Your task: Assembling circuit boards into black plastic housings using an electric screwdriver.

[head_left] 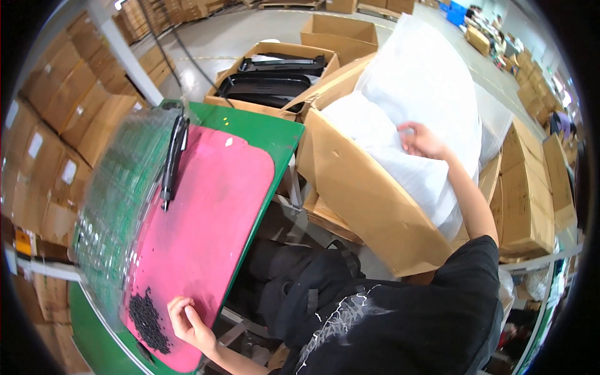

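My left hand (188,324) is over the near end of a pink mat (209,206), its fingers loosely bent and apart, with nothing visible in it. Close beside it, to the left, lies a heap of small black screw-like pieces (148,322). My right hand (422,141) reaches into a large cardboard box (369,206) on the right. Its fingers are partly spread against white foam wrapping (400,169), and I see no clear grip on it. A black power screwdriver (173,156) with a cord lies along the mat's left side.
The mat covers a green table (284,134). Clear plastic trays (119,206) are stacked along its left side. Beyond the table stands a carton of black plastic trays (265,84). Stacked cartons (528,181) line the right, and cables (181,47) hang over the far end.
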### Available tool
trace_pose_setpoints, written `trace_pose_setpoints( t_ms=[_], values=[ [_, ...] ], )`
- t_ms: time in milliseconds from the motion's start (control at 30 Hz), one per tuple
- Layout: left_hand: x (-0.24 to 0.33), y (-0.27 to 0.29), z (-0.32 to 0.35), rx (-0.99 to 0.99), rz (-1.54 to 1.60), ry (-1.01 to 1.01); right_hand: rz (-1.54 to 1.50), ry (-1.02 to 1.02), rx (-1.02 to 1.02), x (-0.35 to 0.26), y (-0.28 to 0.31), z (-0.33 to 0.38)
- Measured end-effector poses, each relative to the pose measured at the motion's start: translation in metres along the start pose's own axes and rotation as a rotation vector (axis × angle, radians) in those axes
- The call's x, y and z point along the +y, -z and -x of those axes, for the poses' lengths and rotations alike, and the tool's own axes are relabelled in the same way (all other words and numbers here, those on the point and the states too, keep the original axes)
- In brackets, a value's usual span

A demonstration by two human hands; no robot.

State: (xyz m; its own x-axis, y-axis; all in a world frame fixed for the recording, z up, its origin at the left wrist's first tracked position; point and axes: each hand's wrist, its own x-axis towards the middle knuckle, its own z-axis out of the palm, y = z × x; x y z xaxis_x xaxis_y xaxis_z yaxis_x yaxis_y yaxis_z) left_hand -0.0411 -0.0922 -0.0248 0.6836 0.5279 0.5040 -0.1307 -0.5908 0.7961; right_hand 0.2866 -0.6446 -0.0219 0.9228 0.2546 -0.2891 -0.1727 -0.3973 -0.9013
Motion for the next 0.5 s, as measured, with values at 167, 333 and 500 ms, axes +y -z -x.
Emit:
trace_pose_setpoints(
  t_ms=[167,333,500],
  values=[
    [-0.003,-0.009,-0.003,0.033,-0.011,-0.026,0.699,0.267,0.014,0.084,-0.026,-0.025],
    [-0.003,-0.001,0.001,0.095,0.027,-0.029,0.886,0.395,0.125,0.078,-0.029,0.040],
    [-0.003,-0.010,-0.002,0.066,-0.004,-0.030,1.043,0.431,0.279,0.064,-0.012,0.086]
  ],
)
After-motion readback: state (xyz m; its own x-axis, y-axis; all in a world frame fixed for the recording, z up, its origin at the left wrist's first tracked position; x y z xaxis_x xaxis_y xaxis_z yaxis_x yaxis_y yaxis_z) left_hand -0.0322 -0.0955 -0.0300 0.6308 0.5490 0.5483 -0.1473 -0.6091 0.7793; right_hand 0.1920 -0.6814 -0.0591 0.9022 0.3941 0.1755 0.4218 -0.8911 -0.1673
